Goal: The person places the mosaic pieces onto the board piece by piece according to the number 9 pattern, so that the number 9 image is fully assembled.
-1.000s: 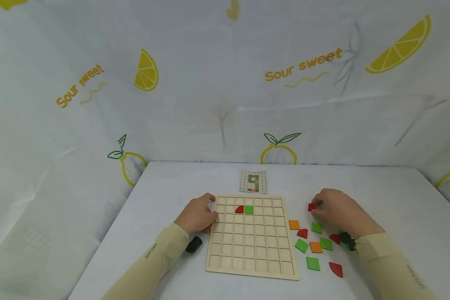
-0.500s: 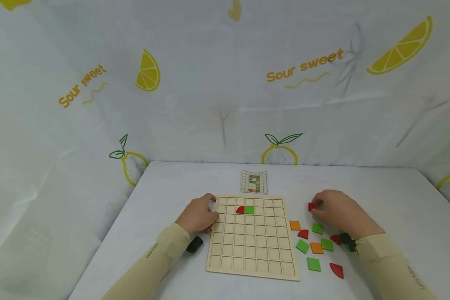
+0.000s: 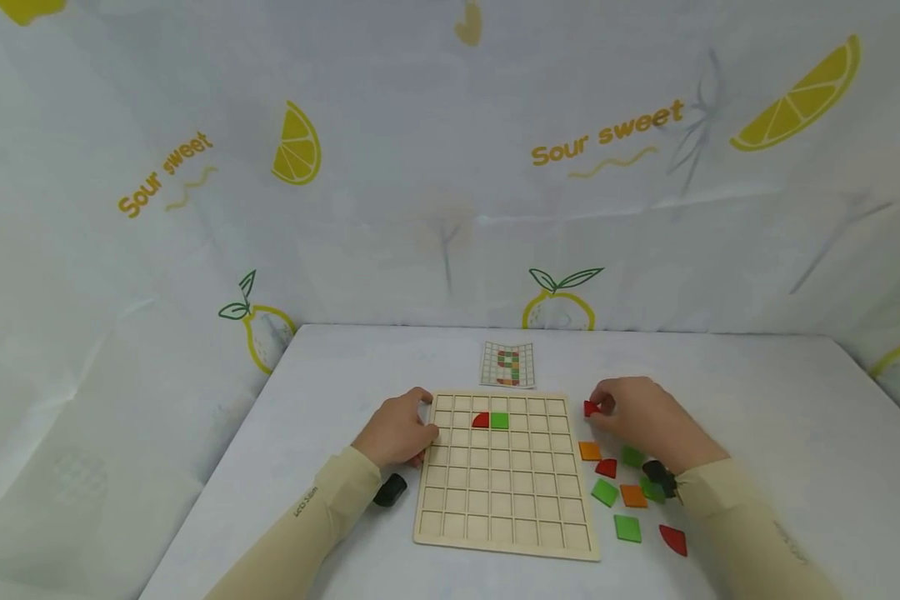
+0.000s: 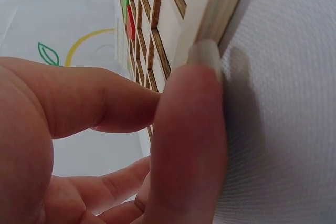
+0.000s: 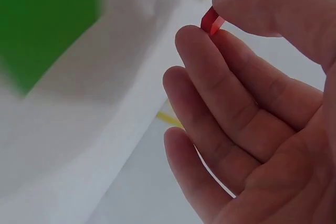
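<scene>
A square-celled wooden board (image 3: 465,504) lies flat before me, a red quarter-round tile (image 3: 482,421) and a green square tile (image 3: 499,421) side by side in its second row. My left hand (image 3: 396,429) rests at the board's left edge; its thumb (image 4: 191,129) presses the rim in the left wrist view. Beyond the board's upper right side, my right hand (image 3: 645,418) pinches a small red tile (image 3: 591,408) between thumb and fingertips. The right wrist view shows that red tile (image 5: 212,20) edge-on, its other fingers spread loosely below.
Loose tiles lie right of the board: orange squares (image 3: 589,451), green squares (image 3: 627,528) and red quarter-rounds (image 3: 673,540), some partly under my right wrist. A printed pattern card (image 3: 507,364) lies behind the board. A lemon-print cloth (image 3: 420,208) hangs behind the table.
My right hand has moved left with the red tile, closer to the board's upper right edge. The left hand keeps its place on the board.
</scene>
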Tool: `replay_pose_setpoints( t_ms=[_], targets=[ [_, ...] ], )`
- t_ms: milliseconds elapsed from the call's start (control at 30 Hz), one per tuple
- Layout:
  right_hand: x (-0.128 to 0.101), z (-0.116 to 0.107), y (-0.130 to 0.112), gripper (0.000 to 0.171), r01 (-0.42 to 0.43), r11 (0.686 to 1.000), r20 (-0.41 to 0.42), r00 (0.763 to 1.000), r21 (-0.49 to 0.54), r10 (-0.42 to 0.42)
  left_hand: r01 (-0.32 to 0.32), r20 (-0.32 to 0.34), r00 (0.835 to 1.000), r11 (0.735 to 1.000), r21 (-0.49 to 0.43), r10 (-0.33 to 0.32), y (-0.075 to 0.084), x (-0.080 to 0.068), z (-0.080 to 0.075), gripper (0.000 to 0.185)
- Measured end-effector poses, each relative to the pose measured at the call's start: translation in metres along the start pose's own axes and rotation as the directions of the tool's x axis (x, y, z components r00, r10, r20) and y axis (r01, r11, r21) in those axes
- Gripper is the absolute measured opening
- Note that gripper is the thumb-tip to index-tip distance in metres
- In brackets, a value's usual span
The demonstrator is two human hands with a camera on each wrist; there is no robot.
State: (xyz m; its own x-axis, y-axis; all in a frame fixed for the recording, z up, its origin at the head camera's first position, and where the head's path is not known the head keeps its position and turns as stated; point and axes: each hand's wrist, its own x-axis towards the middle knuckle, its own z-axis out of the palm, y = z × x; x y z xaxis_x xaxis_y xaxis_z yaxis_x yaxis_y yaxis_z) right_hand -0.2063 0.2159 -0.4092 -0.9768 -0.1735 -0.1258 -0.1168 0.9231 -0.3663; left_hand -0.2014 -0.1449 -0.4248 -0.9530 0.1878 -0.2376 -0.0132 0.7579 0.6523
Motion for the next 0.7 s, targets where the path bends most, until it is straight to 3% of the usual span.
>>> replay_pose_setpoints(
  t_ms=[367,700],
  targets=[
    [0.014,0.015,-0.059,0.017,0.090,0.996,-0.006,0.996,0.022,-0.090,0.015,-0.007,1.000,1.000,0.005,-0.015,-0.005,0.001,-0.002,0.055],
    [0.018,0.034,-0.083,0.012,0.170,0.985,-0.034,0.985,-0.001,-0.170,0.012,-0.008,1.000,1.000,0.014,-0.011,-0.002,0.001,0.000,0.056]
  ],
)
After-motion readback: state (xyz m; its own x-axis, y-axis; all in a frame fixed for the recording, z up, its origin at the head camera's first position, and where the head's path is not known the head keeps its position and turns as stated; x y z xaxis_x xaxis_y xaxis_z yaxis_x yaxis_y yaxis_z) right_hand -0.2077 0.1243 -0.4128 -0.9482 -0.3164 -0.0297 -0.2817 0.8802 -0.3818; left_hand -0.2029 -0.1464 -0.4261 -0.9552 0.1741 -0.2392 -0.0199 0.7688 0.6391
